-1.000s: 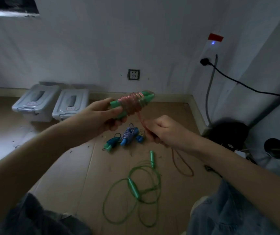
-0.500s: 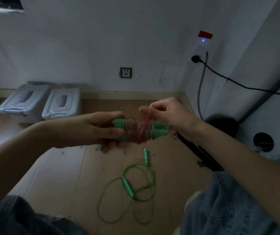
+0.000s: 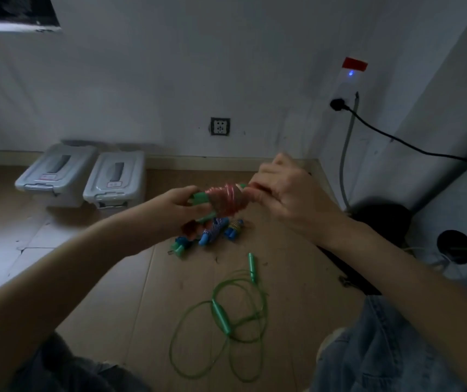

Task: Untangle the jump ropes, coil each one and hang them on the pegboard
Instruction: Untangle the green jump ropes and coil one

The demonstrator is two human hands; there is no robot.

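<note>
Your left hand (image 3: 183, 203) grips the green handles (image 3: 200, 197) of a jump rope, fingers curled around their near end, and holds them roughly level above the floor. The pink rope (image 3: 226, 200) is wound in tight turns around those handles, forming a thick bundle between your two hands. Your right hand (image 3: 286, 193) sits at the far end of the bundle, its grip pinched together on what seems to be the loose tail of the pink rope, though motion blur there makes the exact hold hard to read.

Below the bundle, on the cardboard sheet (image 3: 153, 292) covering the floor, lies a blue wound rope (image 3: 212, 232) with blue handles, and just beside it a smaller blue and green bundle (image 3: 180, 246). Nearer to you, a green jump rope (image 3: 221, 335) lies loose in overlapping loops, one green handle (image 3: 252, 265) pointing toward the wall and the other (image 3: 221, 315) lying across the loops.

Two grey lidded storage boxes (image 3: 85, 176) stand side by side against the back wall to the left. A wall socket (image 3: 220, 126) sits above the skirting board, and a black cable (image 3: 396, 140) runs from a plug on the right wall. Your denim-clad knees (image 3: 382, 349) frame the bottom of the view.
</note>
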